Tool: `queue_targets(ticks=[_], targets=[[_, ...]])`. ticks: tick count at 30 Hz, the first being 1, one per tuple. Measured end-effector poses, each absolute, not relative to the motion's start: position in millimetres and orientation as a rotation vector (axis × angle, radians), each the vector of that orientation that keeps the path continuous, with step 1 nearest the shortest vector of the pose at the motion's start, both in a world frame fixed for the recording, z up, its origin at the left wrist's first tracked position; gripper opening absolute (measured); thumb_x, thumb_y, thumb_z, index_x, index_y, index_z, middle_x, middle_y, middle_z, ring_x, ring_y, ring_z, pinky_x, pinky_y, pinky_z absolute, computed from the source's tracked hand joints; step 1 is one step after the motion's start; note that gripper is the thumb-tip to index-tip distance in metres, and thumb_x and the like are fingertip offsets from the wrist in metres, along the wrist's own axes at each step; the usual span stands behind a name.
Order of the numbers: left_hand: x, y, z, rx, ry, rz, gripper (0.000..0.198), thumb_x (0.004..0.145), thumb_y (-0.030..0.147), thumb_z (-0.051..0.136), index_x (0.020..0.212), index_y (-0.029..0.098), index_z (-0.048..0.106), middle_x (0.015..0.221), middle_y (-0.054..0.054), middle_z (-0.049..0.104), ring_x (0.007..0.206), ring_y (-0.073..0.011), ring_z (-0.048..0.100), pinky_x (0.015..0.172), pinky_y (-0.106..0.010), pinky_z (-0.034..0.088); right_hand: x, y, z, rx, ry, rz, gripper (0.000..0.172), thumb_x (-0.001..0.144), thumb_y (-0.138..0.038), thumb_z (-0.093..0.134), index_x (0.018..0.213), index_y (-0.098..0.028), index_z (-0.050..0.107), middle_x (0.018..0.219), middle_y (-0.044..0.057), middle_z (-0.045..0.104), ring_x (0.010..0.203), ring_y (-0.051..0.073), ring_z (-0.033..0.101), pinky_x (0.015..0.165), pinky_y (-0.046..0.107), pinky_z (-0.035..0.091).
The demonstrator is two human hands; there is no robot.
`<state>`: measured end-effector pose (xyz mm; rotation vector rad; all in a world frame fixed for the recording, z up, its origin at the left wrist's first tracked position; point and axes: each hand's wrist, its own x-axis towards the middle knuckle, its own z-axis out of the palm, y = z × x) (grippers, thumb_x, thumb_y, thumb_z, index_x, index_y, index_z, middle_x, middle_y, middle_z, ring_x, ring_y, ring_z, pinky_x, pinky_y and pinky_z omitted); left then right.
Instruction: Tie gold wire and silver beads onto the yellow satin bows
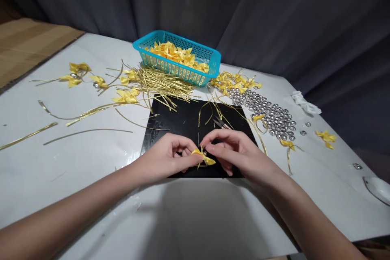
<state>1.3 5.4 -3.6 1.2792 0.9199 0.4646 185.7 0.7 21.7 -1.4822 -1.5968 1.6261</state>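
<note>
My left hand (pixel 173 155) pinches a yellow ribbon bow (pixel 208 160) between thumb and fingers, above a black mat (pixel 195 113). Close against the bow's right side, my right hand (pixel 233 148) has its thumb and forefinger closed on a thin gold tie (pixel 202 148) that runs from the bow's middle. A small shiny bead seems to sit at the bow's centre, partly hidden by the fingertips. Just beyond my right hand lies a pair of small scissors (pixel 219 122), their handles partly covered by it.
Behind the mat, a blue basket (pixel 215 59) holds many yellow bows. Gold tie strips (pixel 161 83) are heaped before it. Silver beads (pixel 271 115) spread to the right, near finished-looking bows (pixel 234 83) and a crumpled white piece (pixel 306 103). A white dish (pixel 379 189) stands at the right edge.
</note>
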Motion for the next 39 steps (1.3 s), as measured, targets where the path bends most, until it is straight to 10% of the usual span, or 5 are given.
queue_targets(ticks=[12, 23, 32, 39], targets=[[2, 6, -3, 1.281, 0.916, 0.466, 0.027, 0.071, 0.038, 0.065, 0.062, 0.014, 0.057, 0.054, 0.006, 0.043, 0.05, -0.0071, 0.039, 0.047, -0.02, 0.027, 181, -1, 21, -1.489, -1.632, 1.54, 0.028, 0.08, -0.044, 0.059, 0.083, -0.016, 0.055, 0.045, -0.009, 0.038, 0.035, 0.003, 0.033, 0.035, 0.014, 0.026], [1, 7, -5, 1.251, 0.936, 0.554, 0.022, 0.074, 0.032, 0.063, 0.063, 0.014, 0.056, 0.049, 0.006, 0.047, 0.049, -0.007, 0.043, 0.047, -0.018, 0.031, 180, -9, 10, -1.217, -2.095, 0.387, 0.009, 0.085, -0.016, 0.053, 0.078, -0.016, 0.057, 0.075, 0.002, 0.057, 0.054, 0.007, 0.045, 0.049, 0.02, 0.035], [1, 7, -5, 1.265, 0.935, 0.524, 0.026, 0.073, 0.035, 0.064, 0.06, 0.015, 0.054, 0.049, 0.007, 0.044, 0.046, -0.0066, 0.039, 0.045, -0.019, 0.027, 178, -5, 12, -1.413, -1.837, 0.89, 0.018, 0.083, -0.032, 0.058, 0.089, -0.016, 0.063, 0.079, 0.003, 0.057, 0.051, 0.006, 0.042, 0.045, 0.019, 0.034], [2, 7, -4, 1.255, 0.94, 0.546, 0.028, 0.069, 0.037, 0.066, 0.058, 0.015, 0.054, 0.048, 0.006, 0.045, 0.046, -0.0071, 0.04, 0.045, -0.019, 0.028, 179, -7, 8, -1.176, -2.094, 0.469, 0.008, 0.085, -0.016, 0.054, 0.081, -0.015, 0.061, 0.079, 0.003, 0.058, 0.056, 0.006, 0.048, 0.047, 0.019, 0.037]])
